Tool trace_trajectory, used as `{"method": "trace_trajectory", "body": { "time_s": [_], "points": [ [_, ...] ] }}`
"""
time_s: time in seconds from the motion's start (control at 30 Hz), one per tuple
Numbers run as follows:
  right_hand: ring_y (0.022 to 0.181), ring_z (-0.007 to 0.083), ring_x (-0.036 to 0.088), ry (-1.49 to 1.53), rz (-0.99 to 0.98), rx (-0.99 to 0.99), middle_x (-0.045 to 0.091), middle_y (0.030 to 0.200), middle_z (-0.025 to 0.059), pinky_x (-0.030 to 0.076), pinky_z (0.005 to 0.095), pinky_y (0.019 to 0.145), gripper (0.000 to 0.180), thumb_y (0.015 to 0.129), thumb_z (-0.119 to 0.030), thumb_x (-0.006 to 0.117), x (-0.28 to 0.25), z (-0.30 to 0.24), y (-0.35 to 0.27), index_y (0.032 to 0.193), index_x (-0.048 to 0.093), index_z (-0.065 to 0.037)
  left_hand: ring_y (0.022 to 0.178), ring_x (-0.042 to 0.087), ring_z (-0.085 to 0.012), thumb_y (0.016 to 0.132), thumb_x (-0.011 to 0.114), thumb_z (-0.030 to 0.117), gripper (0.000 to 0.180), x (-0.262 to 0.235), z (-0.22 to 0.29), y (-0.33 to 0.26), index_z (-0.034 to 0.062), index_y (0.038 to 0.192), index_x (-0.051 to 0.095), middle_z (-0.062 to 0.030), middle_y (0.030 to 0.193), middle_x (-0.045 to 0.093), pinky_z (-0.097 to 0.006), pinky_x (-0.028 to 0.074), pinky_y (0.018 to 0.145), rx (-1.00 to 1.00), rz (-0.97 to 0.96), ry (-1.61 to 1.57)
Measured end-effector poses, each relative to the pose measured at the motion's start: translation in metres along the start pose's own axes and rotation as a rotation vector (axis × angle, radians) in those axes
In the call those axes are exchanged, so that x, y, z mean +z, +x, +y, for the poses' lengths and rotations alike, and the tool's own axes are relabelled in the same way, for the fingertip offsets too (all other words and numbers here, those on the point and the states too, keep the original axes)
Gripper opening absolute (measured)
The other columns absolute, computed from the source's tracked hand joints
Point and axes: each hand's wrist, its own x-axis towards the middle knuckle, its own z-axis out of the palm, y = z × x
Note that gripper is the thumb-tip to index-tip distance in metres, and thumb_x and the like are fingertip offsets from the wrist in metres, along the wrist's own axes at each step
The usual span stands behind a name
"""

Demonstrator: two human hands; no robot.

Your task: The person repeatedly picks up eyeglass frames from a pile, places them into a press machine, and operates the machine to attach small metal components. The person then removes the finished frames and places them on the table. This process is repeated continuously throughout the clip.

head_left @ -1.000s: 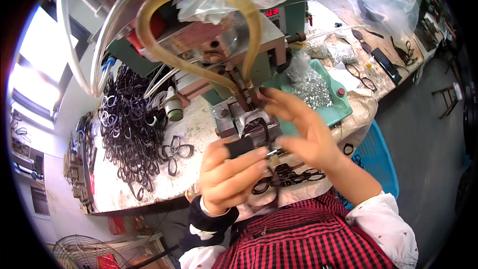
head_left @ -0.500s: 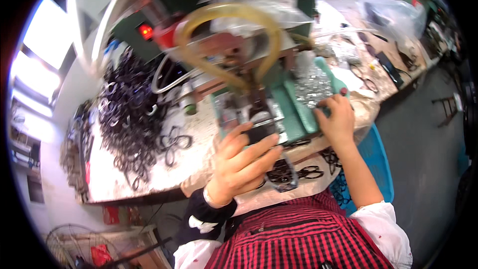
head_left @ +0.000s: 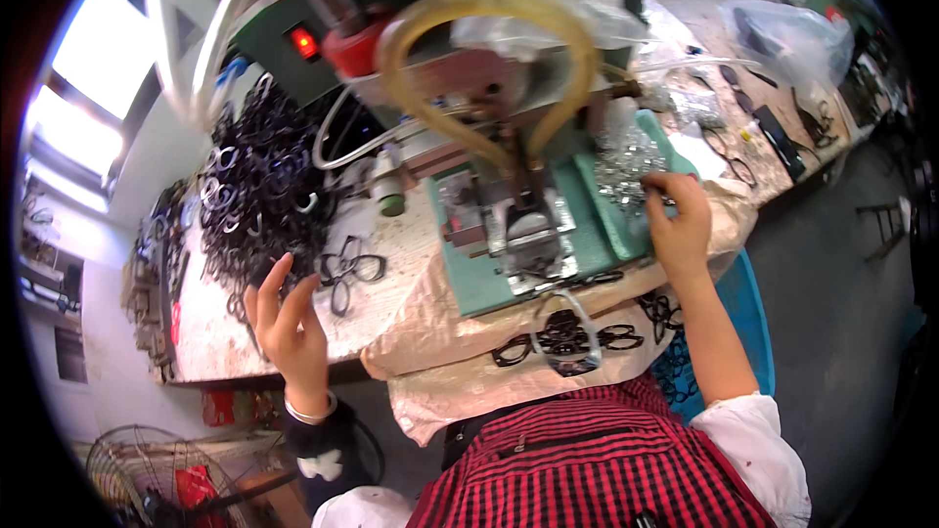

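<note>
My left hand (head_left: 293, 332) is in the air at the left, fingers spread and nothing in them, in front of a large pile of dark eyeglass frames (head_left: 256, 176). My right hand (head_left: 682, 225) reaches into small silvery metal pieces (head_left: 626, 168) on a green tray (head_left: 606, 220). Its thumb and fingertips come together among the pieces; whatever they pinch is too small to make out. Between the hands stands a green-based machine (head_left: 577, 191) with a metal fixture (head_left: 533, 235) and a looped yellowish tube (head_left: 487, 2). A clear-rimmed eyeglass frame (head_left: 570, 369) sits below the fixture.
Several dark frames (head_left: 618, 336) lie on brown paper (head_left: 430, 352) at the bench edge. A loose frame (head_left: 354, 268) rests near the pile. A blue basket (head_left: 751, 313) holding frames stands at the right. Plastic bags (head_left: 787, 34) and eyeglass parts fill the far right bench.
My left hand has moved away from the machine's fixture to the left, and its fingers have spread. My right hand stays at the metal pieces. The view has shifted slightly.
</note>
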Motion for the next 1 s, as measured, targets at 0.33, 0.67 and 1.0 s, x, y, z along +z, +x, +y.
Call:
{"method": "trace_trajectory", "body": {
  "time_s": [0.33, 0.67, 1.0],
  "points": [
    [0.093, 0.0299, 0.061, -0.245, -0.202, 0.141, 0.063, 0.088, 0.0082, 0.049, 0.0428, 0.080, 0.010, 0.073, -0.010, 0.075, -0.014, -0.013, -0.012, 0.082, 0.071, -0.008, 0.105, 0.064, -0.0343, 0.080, 0.068, 0.004, 0.019, 0.145, -0.070, -0.043, 0.0069, 0.098, 0.074, -0.0137, 0.121, 0.070, -0.039, 0.051, 0.091, -0.057, -0.289, -0.246],
    [0.083, 0.0330, 0.064, -0.076, 0.028, 0.078, 0.067, 0.085, 0.0121, 0.050, 0.0410, 0.075, 0.015, 0.080, 0.000, 0.070, -0.016, -0.008, -0.022, 0.094, 0.068, -0.004, 0.077, 0.054, -0.0056, 0.104, 0.056, 0.013, 0.013, 0.118, 0.017, 0.006, 0.0021, 0.097, 0.059, -0.0002, 0.086, 0.060, -0.022, 0.045, 0.069, -0.556, 0.272, -1.101],
    [0.089, 0.0225, 0.067, 0.427, -0.069, 0.103, 0.070, 0.094, 0.0105, 0.051, 0.0319, 0.082, 0.016, 0.081, 0.004, 0.069, 0.012, -0.058, 0.023, 0.096, 0.073, -0.001, 0.084, 0.057, -0.0190, 0.105, 0.051, 0.020, 0.012, 0.009, 0.133, 0.030, 0.0095, 0.111, 0.054, -0.0149, 0.102, 0.061, -0.030, 0.050, 0.071, 0.058, 0.476, -1.233]
  ]
}}
